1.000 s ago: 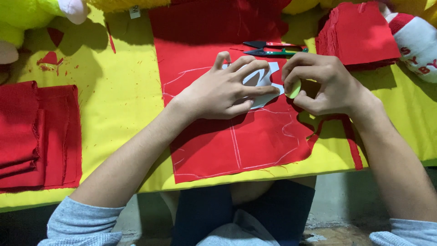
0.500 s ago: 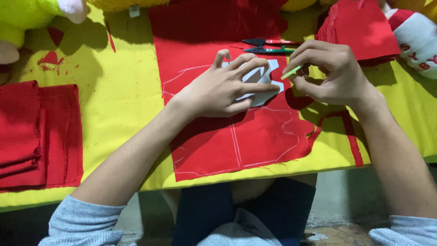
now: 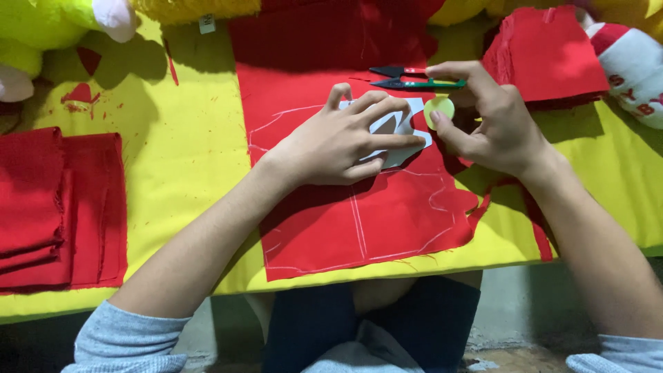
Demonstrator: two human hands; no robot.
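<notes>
My left hand (image 3: pixel 345 138) lies flat with spread fingers on a white paper template (image 3: pixel 404 131), pressing it onto a red fabric sheet (image 3: pixel 366 221) marked with white chalk lines. My right hand (image 3: pixel 494 124) holds a round pale-yellow chalk disc (image 3: pixel 439 110) between thumb and fingers, at the template's right edge. A small pair of thread snips (image 3: pixel 414 79) with black blades and a green handle lies on the red fabric just beyond my fingertips.
The red sheet lies on a yellow cloth (image 3: pixel 179 166) covering the table. Folded red fabric (image 3: pixel 55 207) is stacked at the left, more red pieces (image 3: pixel 545 55) at the upper right. Plush toys (image 3: pixel 48 34) and a red-and-white plush (image 3: pixel 632 65) line the far edge.
My right hand has lifted and turned, so the chalk disc now faces up at the template's upper right. My left hand stays on the template.
</notes>
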